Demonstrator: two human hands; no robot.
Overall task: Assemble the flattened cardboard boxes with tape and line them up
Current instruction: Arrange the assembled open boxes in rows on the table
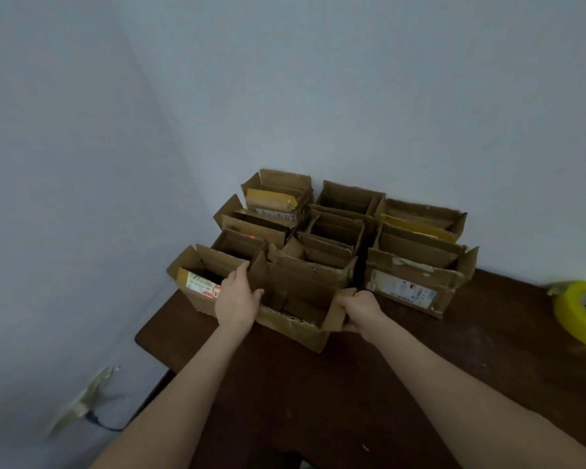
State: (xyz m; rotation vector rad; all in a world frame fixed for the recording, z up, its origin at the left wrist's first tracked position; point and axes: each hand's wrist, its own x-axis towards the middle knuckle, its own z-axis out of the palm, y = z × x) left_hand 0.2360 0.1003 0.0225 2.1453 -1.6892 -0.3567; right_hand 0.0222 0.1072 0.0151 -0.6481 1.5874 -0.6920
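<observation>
Grey-blue wall (318,96) fills the upper view and meets a side wall in a corner at the left. Dark brown wooden worktop (386,384) stands against it.

Assembled cardboard boxes (345,228), tops open and flaps up, stand packed in rows at the back of the worktop, against the wall. Rows are roughly three across. Some boxes carry yellow tape and white printed labels. The labelled right box (406,289) sits at the front right, a narrow gap apart from the centre column.

Front box (291,328): at the front of the centre column, nearest the camera, open top up, front edge ragged. Cannot tell whether it rests fully on the worktop or is raised slightly.

Left grip (237,299): thumb inside, fingers outside, pinching the front box's left flap, just beside the labelled left box (197,275).

Right grip (361,309): fingers curled round the front box's right flap.

Yellow tape roll (575,319): on the worktop at the far right edge, partly cut off, well apart from the boxes.
</observation>
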